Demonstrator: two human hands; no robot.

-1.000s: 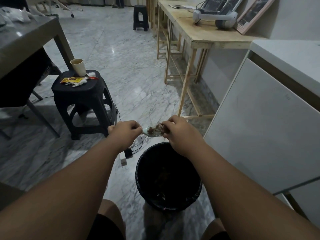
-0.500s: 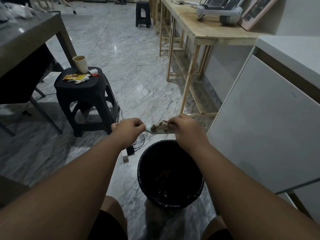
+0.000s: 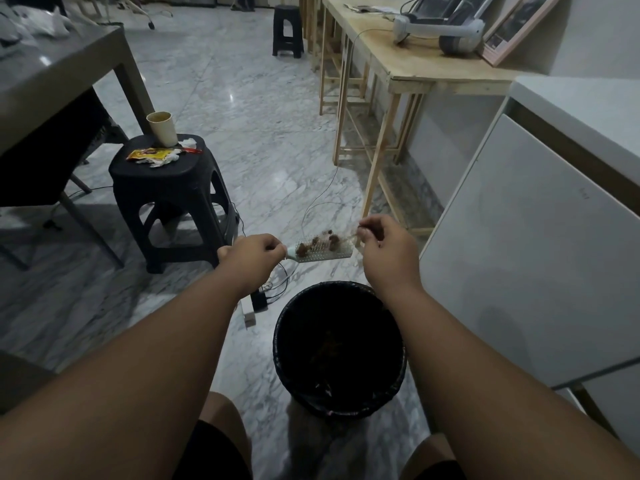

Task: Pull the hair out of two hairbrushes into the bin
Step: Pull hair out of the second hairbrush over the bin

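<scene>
- Our left hand (image 3: 252, 254) keeps its fingers curled tight round the handle of the brush (image 3: 323, 252), as it did a second ago. The brush lies level in the air, above the bin (image 3: 277, 341) and seemingly a little beyond it.
- Half a second ago our right hand (image 3: 384, 244) was down on the far end of the bristles. Now it has drawn off to the right and slightly up, with thumb and fingertips pinched on a thin wisp that seems to stretch back to the brush.
- With that hand clear, the bristle face shows, and several brown clumps of hair (image 3: 332, 241) still sit in it.
- We judge this pull has freed only a little, so this brush needs many more.
- The bin already holds some brownish hair, and the second brush is not in view.
- We reckon the wisp must come back over the bin, or it may drop on the floor (image 3: 242, 98).
</scene>
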